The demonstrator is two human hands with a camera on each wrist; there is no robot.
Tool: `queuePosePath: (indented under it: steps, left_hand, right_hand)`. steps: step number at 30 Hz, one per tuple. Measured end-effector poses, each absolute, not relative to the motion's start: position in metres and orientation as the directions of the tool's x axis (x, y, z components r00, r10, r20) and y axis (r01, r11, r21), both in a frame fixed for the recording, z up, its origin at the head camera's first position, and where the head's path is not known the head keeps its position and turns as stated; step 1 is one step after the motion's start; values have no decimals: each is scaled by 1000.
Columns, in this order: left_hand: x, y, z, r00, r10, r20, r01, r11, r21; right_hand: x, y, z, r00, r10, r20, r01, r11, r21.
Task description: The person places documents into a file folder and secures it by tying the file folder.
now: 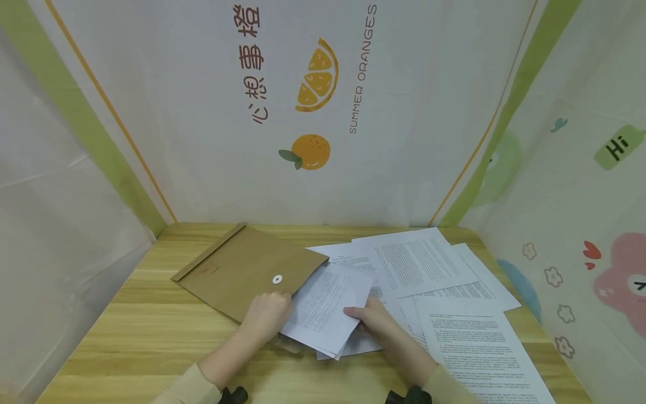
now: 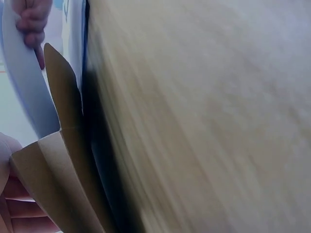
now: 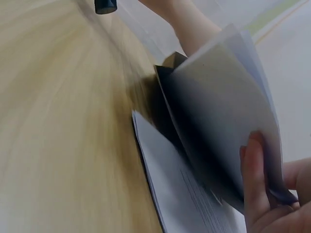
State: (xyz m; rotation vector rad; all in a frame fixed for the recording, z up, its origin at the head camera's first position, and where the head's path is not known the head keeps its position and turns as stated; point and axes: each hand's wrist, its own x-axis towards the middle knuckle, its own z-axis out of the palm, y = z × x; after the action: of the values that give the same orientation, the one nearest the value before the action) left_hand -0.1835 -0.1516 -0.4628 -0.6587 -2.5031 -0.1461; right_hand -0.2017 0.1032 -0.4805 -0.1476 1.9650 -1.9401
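A brown kraft paper document envelope (image 1: 242, 261) lies at an angle on the left half of the table, its mouth towards the right and a white round button on its face. My left hand (image 1: 269, 313) grips the envelope at its mouth, fingers curled over the edge. The left wrist view shows the mouth gaping, with folded side panels (image 2: 63, 160). My right hand (image 1: 373, 318) pinches a small stack of printed sheets (image 1: 325, 306), thumb on top and fingers beneath. The stack's left part is hidden inside the envelope. In the right wrist view its sheets (image 3: 218, 92) bend slightly.
Several loose printed sheets (image 1: 424, 261) overlap on the table's right half, and one (image 1: 476, 353) reaches the front right. The wooden table (image 1: 126, 331) shows bare wood at left. A white printed curtain (image 1: 404, 168) hangs behind and at both sides.
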Motion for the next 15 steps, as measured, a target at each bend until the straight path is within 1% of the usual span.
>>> queuePosePath:
  steps: [8,15]
  left_hand:
    - [-183,-147,-458,-723,434,537,495,868,-34]
    - [-182,-148,-458,-738,417,531,474,880,-33]
  right_hand:
    - [-207,66,-482,-934,-295,-204,199,47,-979]
    - [-212,43,-486,-931,-276,-240,234,56,-971]
